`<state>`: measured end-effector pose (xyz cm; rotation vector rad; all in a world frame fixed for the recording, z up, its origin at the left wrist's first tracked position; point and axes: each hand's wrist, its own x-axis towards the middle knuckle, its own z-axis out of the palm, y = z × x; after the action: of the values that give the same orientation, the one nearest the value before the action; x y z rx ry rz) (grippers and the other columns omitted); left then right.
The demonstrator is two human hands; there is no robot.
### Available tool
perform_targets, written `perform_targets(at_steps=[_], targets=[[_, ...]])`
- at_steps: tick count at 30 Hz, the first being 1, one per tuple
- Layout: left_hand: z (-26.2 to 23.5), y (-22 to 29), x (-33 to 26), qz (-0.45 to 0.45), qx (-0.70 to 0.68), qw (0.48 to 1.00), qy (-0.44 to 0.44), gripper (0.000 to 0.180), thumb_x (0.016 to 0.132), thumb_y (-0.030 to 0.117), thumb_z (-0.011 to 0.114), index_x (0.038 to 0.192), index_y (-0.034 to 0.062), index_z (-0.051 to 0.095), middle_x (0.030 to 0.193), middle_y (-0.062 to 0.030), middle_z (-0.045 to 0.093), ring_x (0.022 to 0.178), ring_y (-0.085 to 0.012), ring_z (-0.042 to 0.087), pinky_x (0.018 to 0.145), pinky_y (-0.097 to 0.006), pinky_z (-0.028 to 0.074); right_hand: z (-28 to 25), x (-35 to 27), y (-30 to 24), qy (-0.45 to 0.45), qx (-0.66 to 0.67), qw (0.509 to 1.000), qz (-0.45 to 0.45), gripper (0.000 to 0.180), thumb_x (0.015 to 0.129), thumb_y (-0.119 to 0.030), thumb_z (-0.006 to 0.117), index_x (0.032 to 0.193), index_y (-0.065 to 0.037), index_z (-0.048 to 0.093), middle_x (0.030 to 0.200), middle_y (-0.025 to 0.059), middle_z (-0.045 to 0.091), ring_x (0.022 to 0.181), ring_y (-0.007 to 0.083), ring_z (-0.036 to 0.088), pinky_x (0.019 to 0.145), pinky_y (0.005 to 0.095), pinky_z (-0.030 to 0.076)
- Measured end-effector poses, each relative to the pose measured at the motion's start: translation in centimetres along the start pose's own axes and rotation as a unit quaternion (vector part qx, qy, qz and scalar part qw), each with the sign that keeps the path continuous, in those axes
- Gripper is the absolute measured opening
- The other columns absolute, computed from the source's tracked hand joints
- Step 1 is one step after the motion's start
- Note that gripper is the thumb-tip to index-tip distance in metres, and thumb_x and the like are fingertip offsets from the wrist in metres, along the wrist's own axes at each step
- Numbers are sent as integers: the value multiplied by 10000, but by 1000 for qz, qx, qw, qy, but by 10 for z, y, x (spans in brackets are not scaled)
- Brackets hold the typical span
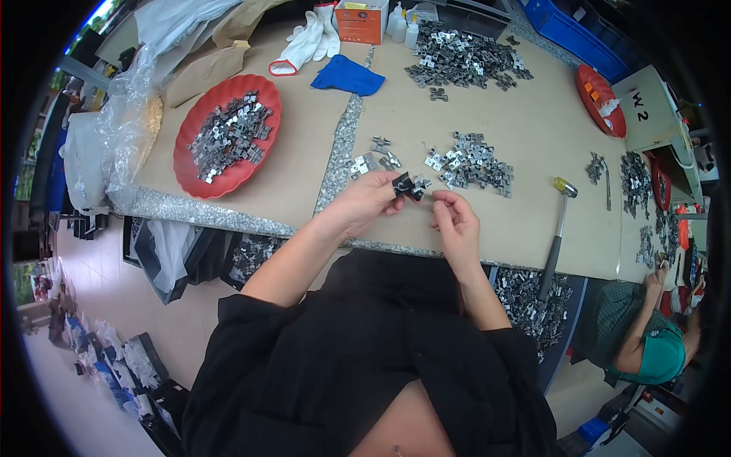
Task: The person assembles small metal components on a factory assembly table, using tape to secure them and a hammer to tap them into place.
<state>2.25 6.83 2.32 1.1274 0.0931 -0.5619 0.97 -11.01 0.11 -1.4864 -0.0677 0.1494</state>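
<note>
Just above the table's near edge, my left hand (pixel 364 204) pinches a small black metal part (pixel 403 185) between thumb and fingers. A silvery metal piece (pixel 420 188) shows at its right end; whether the two are joined I cannot tell. My right hand (pixel 457 227) is close by on the right, its fingers curled and drawn together; anything between their tips is too small to make out. Beyond the hands lie a heap of small grey metal parts (pixel 476 166) and, to its left, a few loose pieces (pixel 365 163).
A red scalloped bowl (pixel 183 171) of metal parts stands left. A larger heap (pixel 468 61) lies at the back, near white gloves (pixel 308 38) and a blue cloth (pixel 348 76). The hammer (pixel 556 236) overhangs the near edge. A co-worker in green (pixel 661 356) sits at right.
</note>
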Motion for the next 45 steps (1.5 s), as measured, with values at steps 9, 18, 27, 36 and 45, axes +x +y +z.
perform_targets(at_steps=[9,18,27,36,45], targets=[[11,-14,0,-6,73,997,-6,209,840,206,525,933,31,590,785,5,583,633,-33,439,566,-168,357,4,1,-11,-62,64,995,35,243,870,-173,493,1034,2,534,726,-6,526,583,34,429,518,176,362],[10,-21,-3,10,189,981,46,223,841,225,522,949,41,586,801,7,582,664,-41,481,572,-178,394,-18,0,-12,-16,137,987,77,180,870,-163,492,972,-17,516,822,39,550,606,72,497,537,201,431],[19,-29,3,95,16,994,51,264,815,19,487,1073,-35,494,884,-79,577,716,-104,559,632,-229,466,-15,10,-25,-12,-72,989,127,174,840,-156,545,913,-3,583,628,-26,518,509,34,450,469,178,373],[27,-18,7,-6,-124,991,49,321,785,-83,384,1084,-16,478,917,-89,551,796,-212,590,717,-292,493,-29,64,-30,44,-538,780,-315,168,756,-45,565,918,-76,597,844,84,530,659,184,532,610,282,447],[18,-21,13,-33,-295,951,-87,252,804,-33,449,1053,2,468,958,-99,533,885,-240,574,812,-322,479,-51,59,-26,68,-37,997,-5,211,813,-90,550,993,11,506,796,47,551,604,101,523,523,206,434]])
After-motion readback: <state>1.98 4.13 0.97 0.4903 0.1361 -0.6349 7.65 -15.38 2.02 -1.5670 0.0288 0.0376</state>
